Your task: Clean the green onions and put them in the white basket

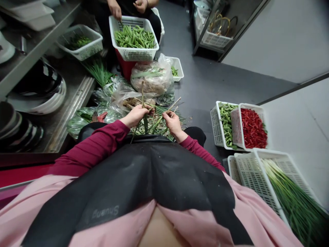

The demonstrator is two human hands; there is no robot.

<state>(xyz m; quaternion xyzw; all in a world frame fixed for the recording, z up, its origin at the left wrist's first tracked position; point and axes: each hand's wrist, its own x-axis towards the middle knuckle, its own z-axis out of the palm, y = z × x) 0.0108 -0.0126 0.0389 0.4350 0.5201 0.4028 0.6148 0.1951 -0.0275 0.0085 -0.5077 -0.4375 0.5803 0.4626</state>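
Observation:
My left hand (135,115) grips a bunch of green onions (145,120) near their rooty ends, above my black apron (144,181). Just to its right, my right hand (172,122) pinches a thin pale stalk (171,106) that slants up and to the right. More loose green onions (156,125) lie in a heap under both hands. Plastic bags of greens (151,79) sit on the floor just beyond them.
A white basket of cleaned green onions (295,195) stands at my right, with baskets of red chillies (253,127) and green beans (226,120) behind it. Opposite, another person's hands (114,9) reach into a basket of green beans (134,37). Steel shelves with bowls (38,92) line the left.

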